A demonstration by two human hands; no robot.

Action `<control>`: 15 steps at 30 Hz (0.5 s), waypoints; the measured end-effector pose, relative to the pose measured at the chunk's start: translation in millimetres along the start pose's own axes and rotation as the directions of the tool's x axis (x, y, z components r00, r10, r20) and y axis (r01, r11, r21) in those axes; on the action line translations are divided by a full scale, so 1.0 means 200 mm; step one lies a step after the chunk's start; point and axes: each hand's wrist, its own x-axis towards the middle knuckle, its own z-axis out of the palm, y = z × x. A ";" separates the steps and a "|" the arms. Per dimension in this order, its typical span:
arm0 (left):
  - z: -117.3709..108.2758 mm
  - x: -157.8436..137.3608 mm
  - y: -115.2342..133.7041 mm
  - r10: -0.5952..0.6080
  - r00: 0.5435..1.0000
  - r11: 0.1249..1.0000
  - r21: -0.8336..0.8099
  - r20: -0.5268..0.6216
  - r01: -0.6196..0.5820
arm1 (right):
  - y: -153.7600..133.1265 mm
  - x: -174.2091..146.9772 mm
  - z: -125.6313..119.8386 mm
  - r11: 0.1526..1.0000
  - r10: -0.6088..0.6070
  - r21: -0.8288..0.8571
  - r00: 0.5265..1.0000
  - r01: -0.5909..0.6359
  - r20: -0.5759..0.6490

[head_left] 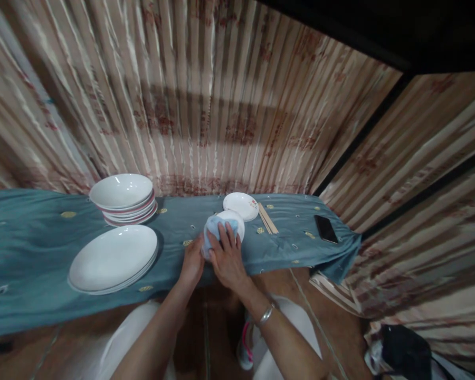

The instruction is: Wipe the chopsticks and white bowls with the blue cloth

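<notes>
At the front edge of the table, my left hand (193,259) is closed on the left rim of a small white plate (239,226). My right hand (227,258) presses a light blue cloth (214,227) onto the plate's face, its fingers bent over the cloth. The plate looks tilted, and the cloth and my fingers hide much of it. Just behind it lies another small white plate (239,203) with a red flower print. Beside that plate on the right is a bundle of wooden chopsticks (267,218).
A stack of white bowls (122,192) stands at the back left, with stacked oval plates (114,258) in front. A black phone (325,229) lies at the right end of the teal tablecloth (27,248). Patterned curtains (206,105) hang behind. A dark bag (406,348) is on the floor.
</notes>
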 end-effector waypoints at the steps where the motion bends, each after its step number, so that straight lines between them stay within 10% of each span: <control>1: 0.00 0.00 0.00 -0.001 1.000 1.000 0.008 0.016 0.001 | 0.01 0.02 -0.01 1.000 0.012 -0.011 1.000 -0.012 -0.027; 15: 0.00 0.00 0.00 -0.040 0.999 0.999 -0.014 0.012 0.040 | 0.36 0.13 0.16 0.803 0.473 0.511 0.850 -0.307 -0.234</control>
